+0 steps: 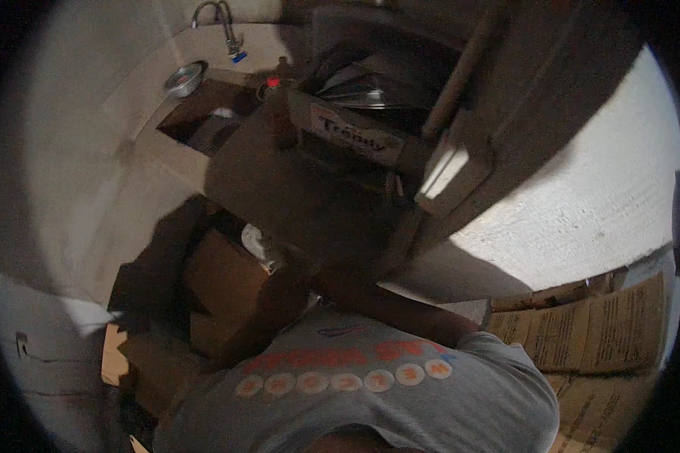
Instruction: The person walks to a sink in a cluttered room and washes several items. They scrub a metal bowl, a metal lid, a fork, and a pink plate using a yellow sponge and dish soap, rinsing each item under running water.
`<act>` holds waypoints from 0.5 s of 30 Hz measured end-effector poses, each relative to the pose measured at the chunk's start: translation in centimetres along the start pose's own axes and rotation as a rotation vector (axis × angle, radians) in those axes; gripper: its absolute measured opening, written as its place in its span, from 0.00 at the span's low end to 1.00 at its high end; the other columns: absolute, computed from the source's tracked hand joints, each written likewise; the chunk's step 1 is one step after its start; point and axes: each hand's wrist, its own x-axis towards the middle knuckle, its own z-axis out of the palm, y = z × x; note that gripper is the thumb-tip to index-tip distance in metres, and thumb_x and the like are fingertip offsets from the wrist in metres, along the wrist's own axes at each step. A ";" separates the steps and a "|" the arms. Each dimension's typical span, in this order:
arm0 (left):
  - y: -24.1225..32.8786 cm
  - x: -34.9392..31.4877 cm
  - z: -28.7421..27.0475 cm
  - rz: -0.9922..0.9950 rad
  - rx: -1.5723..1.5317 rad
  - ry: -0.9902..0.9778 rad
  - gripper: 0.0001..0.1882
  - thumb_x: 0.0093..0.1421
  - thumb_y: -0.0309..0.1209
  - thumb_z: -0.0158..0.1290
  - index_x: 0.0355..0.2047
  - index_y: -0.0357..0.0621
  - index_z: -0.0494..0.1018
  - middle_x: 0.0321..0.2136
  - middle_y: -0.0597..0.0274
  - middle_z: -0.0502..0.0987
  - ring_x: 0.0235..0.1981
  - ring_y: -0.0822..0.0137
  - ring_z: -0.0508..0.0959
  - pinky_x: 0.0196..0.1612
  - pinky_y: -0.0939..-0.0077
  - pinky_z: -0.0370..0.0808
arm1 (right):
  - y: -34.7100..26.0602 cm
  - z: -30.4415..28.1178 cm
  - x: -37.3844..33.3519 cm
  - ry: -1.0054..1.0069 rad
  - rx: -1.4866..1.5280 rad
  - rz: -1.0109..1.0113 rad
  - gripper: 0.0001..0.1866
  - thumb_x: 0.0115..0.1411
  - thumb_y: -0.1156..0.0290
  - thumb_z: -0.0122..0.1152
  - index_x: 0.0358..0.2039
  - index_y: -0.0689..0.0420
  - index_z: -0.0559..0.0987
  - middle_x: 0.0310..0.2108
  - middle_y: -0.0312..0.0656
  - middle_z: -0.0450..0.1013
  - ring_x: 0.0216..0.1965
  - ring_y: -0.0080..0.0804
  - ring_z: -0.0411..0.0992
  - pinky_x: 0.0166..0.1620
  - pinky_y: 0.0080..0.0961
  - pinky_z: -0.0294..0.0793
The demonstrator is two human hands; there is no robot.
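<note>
Both forearms come up from the grey printed shirt and meet low in the middle, in deep shadow. My left hand [298,270] and my right hand [326,281] are close together beside the near edge of a dark brown tabletop [279,200]. Their fingers are lost in the dark, so whether they hold anything cannot be seen. A small white object [255,241] of unclear kind lies just beyond my left hand. Next to it, on the left, stands a brown cardboard box [223,273].
On the tabletop stand a red-capped bottle [279,113] and a printed carton [351,140]. Behind are a metal bowl [185,79], a dark glossy panel [211,113] and a curved faucet [223,30]. Flattened cardboard [582,332] leans at right, below a bright white wall [582,174].
</note>
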 end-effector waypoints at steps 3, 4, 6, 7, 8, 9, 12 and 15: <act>0.4 0.4 0.6 -0.170 -0.138 0.053 0.12 0.65 0.31 0.51 0.43 0.35 0.74 0.40 0.39 0.76 0.41 0.42 0.78 0.45 0.49 0.75 | 0.9 0.8 1.0 0.007 -0.097 -0.017 0.11 0.64 0.64 0.58 0.35 0.55 0.85 0.34 0.50 0.80 0.34 0.46 0.80 0.39 0.46 0.79; 0.7 0.3 0.8 -0.254 -0.245 0.097 0.12 0.65 0.31 0.50 0.42 0.35 0.74 0.40 0.39 0.76 0.42 0.42 0.77 0.45 0.49 0.74 | 1.0 1.2 0.8 0.016 -0.113 -0.056 0.11 0.64 0.64 0.57 0.35 0.55 0.85 0.34 0.50 0.80 0.34 0.47 0.80 0.38 0.46 0.79; 1.2 -0.1 1.2 -0.383 -0.344 0.116 0.11 0.65 0.31 0.50 0.41 0.35 0.74 0.40 0.39 0.76 0.42 0.42 0.77 0.45 0.49 0.74 | 0.9 2.0 0.7 0.005 -0.160 -0.065 0.11 0.65 0.64 0.56 0.34 0.55 0.84 0.33 0.50 0.80 0.33 0.48 0.80 0.37 0.47 0.79; 1.1 0.2 1.2 -0.428 -0.330 0.093 0.11 0.65 0.32 0.50 0.40 0.35 0.74 0.40 0.39 0.76 0.42 0.42 0.77 0.45 0.49 0.74 | 0.8 1.9 1.3 -0.010 -0.191 -0.042 0.11 0.65 0.64 0.56 0.33 0.55 0.84 0.33 0.50 0.80 0.33 0.48 0.80 0.36 0.47 0.79; 0.8 0.4 1.3 -0.472 -0.317 0.070 0.11 0.65 0.32 0.50 0.40 0.35 0.74 0.40 0.39 0.75 0.42 0.42 0.76 0.44 0.49 0.74 | 0.7 1.8 1.8 -0.024 -0.223 -0.019 0.11 0.64 0.64 0.56 0.33 0.55 0.84 0.32 0.50 0.80 0.32 0.48 0.80 0.35 0.47 0.78; 0.1 0.4 1.7 -0.457 -0.356 0.076 0.11 0.66 0.33 0.50 0.40 0.35 0.74 0.40 0.40 0.75 0.42 0.42 0.76 0.45 0.49 0.74 | 0.9 1.6 2.2 -0.020 -0.181 -0.027 0.12 0.65 0.64 0.55 0.33 0.55 0.84 0.32 0.51 0.80 0.32 0.49 0.80 0.35 0.47 0.78; -1.7 0.3 2.2 -0.499 -0.496 0.058 0.12 0.67 0.34 0.50 0.40 0.37 0.74 0.39 0.42 0.76 0.43 0.44 0.76 0.46 0.50 0.73 | 2.0 2.4 2.8 0.020 -0.127 -0.099 0.14 0.66 0.62 0.54 0.34 0.55 0.83 0.32 0.52 0.79 0.31 0.48 0.80 0.34 0.47 0.78; -1.1 1.5 -1.0 -0.524 -0.570 0.033 0.12 0.67 0.35 0.50 0.42 0.40 0.75 0.39 0.46 0.77 0.45 0.47 0.76 0.48 0.52 0.74 | 3.2 3.1 3.2 0.063 -0.065 -0.155 0.14 0.66 0.58 0.54 0.38 0.51 0.85 0.33 0.49 0.80 0.32 0.47 0.80 0.36 0.46 0.78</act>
